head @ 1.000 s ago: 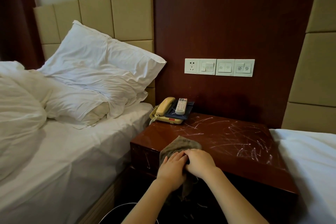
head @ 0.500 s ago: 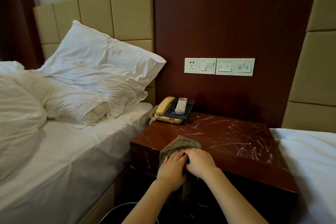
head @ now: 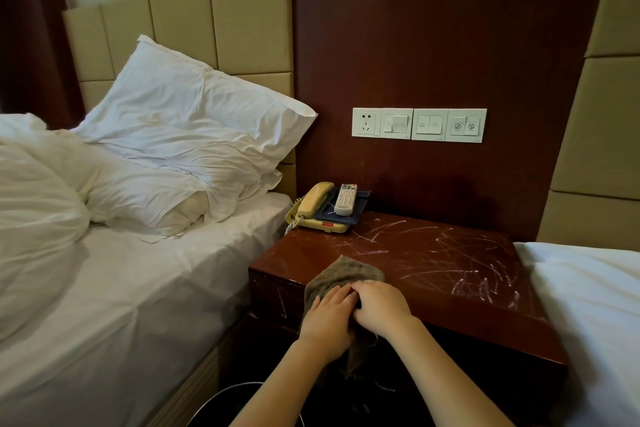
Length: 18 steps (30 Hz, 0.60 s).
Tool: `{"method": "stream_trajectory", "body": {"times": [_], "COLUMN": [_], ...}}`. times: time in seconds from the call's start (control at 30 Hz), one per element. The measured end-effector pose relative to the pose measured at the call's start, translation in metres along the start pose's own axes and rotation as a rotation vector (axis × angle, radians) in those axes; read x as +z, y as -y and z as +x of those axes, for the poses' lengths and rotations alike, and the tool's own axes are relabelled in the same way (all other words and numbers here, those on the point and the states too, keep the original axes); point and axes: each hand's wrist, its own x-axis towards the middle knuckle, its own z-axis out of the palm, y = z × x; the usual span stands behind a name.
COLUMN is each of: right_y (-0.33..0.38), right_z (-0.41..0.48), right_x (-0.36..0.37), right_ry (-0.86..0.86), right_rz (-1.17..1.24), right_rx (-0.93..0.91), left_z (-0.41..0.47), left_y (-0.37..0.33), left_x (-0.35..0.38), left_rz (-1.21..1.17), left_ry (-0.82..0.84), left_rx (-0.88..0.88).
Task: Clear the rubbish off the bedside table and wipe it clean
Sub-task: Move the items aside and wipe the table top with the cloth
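The cloth point(head: 343, 274) sits at the near left corner of the bedside table point(head: 450, 308), part of it on the top and the rest hanging over the front edge. Both my hands are on it. The left hand point(head: 325, 319) lies with its fingers straight and close together, pressing the cloth flat. The right hand point(head: 381, 305) is knuckles up with its fingers bent over, and I judge it is bunching a fold, though I can't see the fingertips. The white streaks point(head: 467, 263) run from the middle of the top out to the right side and the back. That puts them ahead and to the right of my fingers, with the right hand nearer to them. I reckon the wipe should travel that way, along the length of the top. The phone point(head: 318, 208), with a remote point(head: 346, 199) resting on it, stands in the back left corner, well apart from the cloth. A bin rim point(head: 221, 395) shows below the table front.
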Motion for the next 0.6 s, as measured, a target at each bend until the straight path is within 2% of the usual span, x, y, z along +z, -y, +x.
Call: {"method": "stream_trajectory", "body": {"times": [0.6], "right_y": [-0.0015], "right_z": [-0.0002], "right_x": [0.0025], "right_ry": [-0.021], "right_rz": [-0.007], "right_rx": [0.001], "left_z": [0.0003], "left_y": [0.0002], "left_x": [0.0012], "left_rz": [0.012], "left_ry": [0.002], "left_rx": [0.003]}}
